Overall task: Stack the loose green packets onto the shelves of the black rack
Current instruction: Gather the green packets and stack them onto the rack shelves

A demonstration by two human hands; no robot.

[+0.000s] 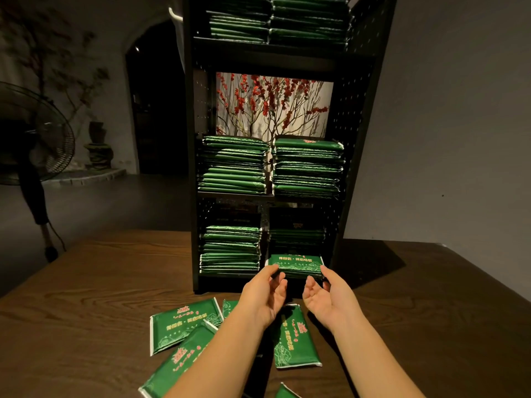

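Left hand (pixel 265 294) and right hand (pixel 324 294), each pinching one end of packet (pixel 294 264) to slide it level into bottom right bay of rack (pixel 359 110); loose packets (pixel 184 323) on tabletop (pixel 86 282).

The black rack (pixel 356 116) is cut off by the top edge, so its uppermost stacks of green packets (pixel 275 21) show only in part. The left forearm hides most of one loose packet (pixel 230 307) on the worktop (pixel 86 282), and two more (pixel 172 366) (pixel 284 393) run off the bottom edge. The dark right-hand stack (pixel 297 234) on the lowest shelf is too shadowed to count, and the fan (pixel 34 133) is cropped at the left.
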